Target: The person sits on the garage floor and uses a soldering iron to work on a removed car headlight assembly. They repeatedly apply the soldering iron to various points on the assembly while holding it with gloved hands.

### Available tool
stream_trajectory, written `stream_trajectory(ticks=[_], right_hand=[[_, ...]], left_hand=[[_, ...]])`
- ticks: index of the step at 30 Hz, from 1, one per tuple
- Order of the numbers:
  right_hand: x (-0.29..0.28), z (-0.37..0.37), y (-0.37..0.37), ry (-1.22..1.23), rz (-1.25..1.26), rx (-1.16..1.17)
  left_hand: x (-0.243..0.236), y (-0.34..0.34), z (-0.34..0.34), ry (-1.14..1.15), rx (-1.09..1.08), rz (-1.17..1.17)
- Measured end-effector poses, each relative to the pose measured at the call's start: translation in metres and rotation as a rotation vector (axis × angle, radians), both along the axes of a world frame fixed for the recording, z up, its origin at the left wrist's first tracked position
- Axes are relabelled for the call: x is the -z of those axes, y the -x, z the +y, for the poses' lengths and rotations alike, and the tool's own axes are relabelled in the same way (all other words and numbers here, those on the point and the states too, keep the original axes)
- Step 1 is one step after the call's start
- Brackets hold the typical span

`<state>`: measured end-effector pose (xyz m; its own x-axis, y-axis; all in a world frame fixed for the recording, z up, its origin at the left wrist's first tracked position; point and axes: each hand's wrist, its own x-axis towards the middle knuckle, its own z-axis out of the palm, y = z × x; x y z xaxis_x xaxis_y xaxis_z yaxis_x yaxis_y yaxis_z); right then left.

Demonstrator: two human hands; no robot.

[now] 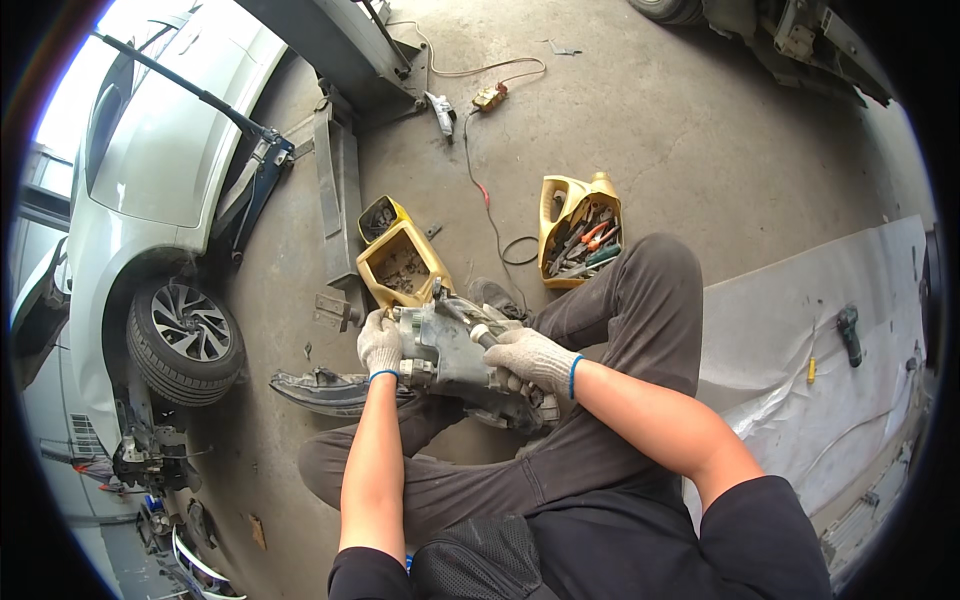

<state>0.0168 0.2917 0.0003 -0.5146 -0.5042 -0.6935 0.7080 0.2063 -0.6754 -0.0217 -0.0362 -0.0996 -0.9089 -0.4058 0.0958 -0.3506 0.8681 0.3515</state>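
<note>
I sit cross-legged on the floor with a dark plastic housing (445, 345) in my lap. My left hand (380, 345), in a knitted glove with a blue cuff, grips the housing's left end. My right hand (528, 360), gloved the same, is closed round a tool with a pale band (484, 336) over the housing's top; its exact kind is unclear. A long curved dark part (330, 392) lies to the left, below my left hand. Just beyond stand a cut yellow jug (436, 266) of small pieces and another (550, 245) full of hand tools.
A white car (170, 130) with a wheel (185, 335) is at left beside a lift post (365, 60). A power cord with a yellow box (490, 95) crosses the floor. At right a pale sheet (760, 390) holds a drill (850, 335). Another vehicle (800, 35) is behind.
</note>
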Motion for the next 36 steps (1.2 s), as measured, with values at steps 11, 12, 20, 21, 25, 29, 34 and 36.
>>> stream_trajectory(ticks=[11, 12, 20, 21, 25, 29, 34, 36], right_hand=[[-0.006, 0.001, -0.001, -0.015, 0.031, 0.002], [-0.007, 0.002, 0.000, -0.019, 0.047, -0.007], [-0.002, 0.009, -0.001, -0.098, 0.229, 0.036], [0.002, 0.009, 0.000, -0.101, 0.230, 0.044], [0.004, 0.008, 0.002, -0.122, 0.267, -0.027], [-0.004, 0.008, 0.003, -0.136, 0.264, -0.052], [0.017, 0.005, -0.002, -0.121, 0.371, -0.012], [0.016, 0.003, 0.000, -0.097, 0.318, -0.037]], left_hand=[[-0.002, 0.000, 0.001, -0.027, 0.003, 0.006], [-0.003, 0.000, 0.002, -0.031, 0.003, 0.005], [0.000, 0.000, 0.000, -0.045, -0.004, 0.009], [0.000, 0.000, 0.000, -0.046, 0.000, 0.014], [0.002, 0.000, -0.003, -0.032, -0.002, 0.008], [0.005, -0.003, -0.004, -0.041, 0.008, 0.030], [0.002, -0.001, 0.002, 0.015, 0.029, 0.071], [0.004, -0.001, -0.003, 0.030, 0.026, 0.068]])
